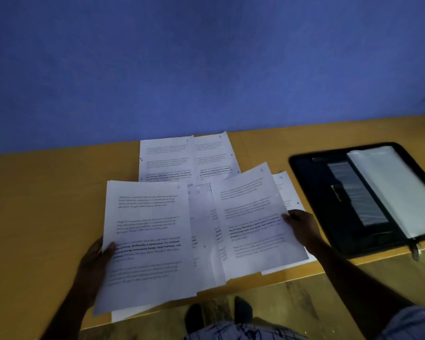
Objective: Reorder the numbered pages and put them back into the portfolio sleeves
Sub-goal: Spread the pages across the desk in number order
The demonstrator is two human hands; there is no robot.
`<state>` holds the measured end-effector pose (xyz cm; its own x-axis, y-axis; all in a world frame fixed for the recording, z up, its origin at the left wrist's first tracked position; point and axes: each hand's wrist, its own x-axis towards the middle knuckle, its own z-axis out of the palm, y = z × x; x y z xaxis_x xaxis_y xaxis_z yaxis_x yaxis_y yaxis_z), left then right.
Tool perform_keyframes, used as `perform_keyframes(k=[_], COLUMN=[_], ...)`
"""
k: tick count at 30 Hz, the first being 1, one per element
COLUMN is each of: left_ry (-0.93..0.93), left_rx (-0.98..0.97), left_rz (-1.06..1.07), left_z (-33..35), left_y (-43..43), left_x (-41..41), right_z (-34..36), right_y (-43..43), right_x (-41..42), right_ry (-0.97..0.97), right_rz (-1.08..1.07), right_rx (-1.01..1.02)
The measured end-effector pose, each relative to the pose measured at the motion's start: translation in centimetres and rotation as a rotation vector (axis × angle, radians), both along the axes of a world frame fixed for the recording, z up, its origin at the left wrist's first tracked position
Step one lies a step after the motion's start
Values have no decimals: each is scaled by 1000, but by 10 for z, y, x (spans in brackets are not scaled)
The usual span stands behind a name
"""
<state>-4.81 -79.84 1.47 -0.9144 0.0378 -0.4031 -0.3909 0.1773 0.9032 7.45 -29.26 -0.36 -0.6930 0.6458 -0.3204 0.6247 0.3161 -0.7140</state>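
Note:
Several white printed pages, each with a handwritten number in its top right corner, lie fanned across the wooden table [35, 204]. My left hand [97, 256] grips the left edge of a front page [147, 231], thumb on top. My right hand [302, 228] pinches the right edge of the page marked 7 [250, 217], which overlaps the middle sheets. A page marked 9 [284, 190] sticks out beneath it. Two more pages [182, 155] lie flat at the back. The black zip portfolio [312, 182] lies open at the right, its clear sleeves [390, 185] stacked on the right half.
A blue wall [206, 69] rises right behind the table. The table's front edge [329, 268] runs diagonally below the pages, with patterned floor and my two dark shoes [241, 310] beneath it. The portfolio's zip pull [415, 250] hangs over that edge.

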Motion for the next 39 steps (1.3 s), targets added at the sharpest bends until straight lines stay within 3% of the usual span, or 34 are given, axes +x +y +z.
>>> perform_keyframes(k=[10,18,26,39], left_ry=[-34,-57,-69,-52], left_rx=[45,93,126,114], left_rz=[38,60,75,39], left_z=[17,22,30,23], left_y=[20,29,31,18], left_x=[19,25,31,35], right_z=[8,0,-13,-15], right_y=[-12,-44,-77,-112], right_x=[-5,-1,-16,-36], right_ry=[-20,35,7,-107], right_rz=[111,20,81,389], right_rx=[36,-158,-211,-66])
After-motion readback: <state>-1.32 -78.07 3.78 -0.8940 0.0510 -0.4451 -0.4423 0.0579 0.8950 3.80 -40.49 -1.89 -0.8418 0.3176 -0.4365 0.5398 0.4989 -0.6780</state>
